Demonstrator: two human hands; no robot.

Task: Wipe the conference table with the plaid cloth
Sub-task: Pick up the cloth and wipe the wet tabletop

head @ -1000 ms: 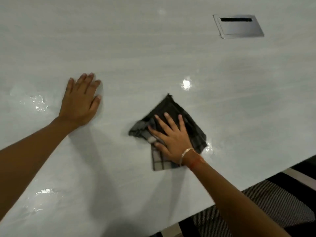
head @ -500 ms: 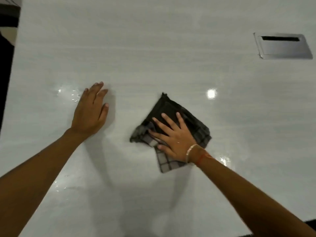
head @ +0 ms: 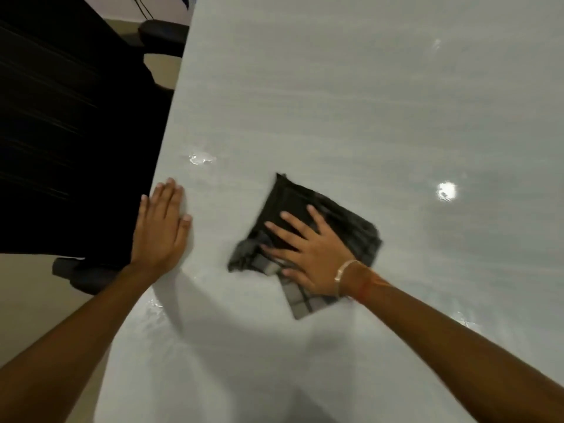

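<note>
— Where was the cloth (head: 305, 196)?
— Flat on the counter (head: 335, 102), under the right hand (head: 314, 254), whose spread, straight fingers pressed it. The left hand (head: 160, 227) lay flat, fingers together, left of the cloth.
— How far along?
— Midway, I'd judge: a wet patch (head: 201, 158) beyond and left of the cloth looked unwiped.

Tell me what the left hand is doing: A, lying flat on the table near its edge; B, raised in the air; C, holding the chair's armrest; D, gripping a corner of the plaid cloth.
A: the left hand lies flat with straight fingers on the table by its edge, apart from the plaid cloth, which the right hand presses.
</note>
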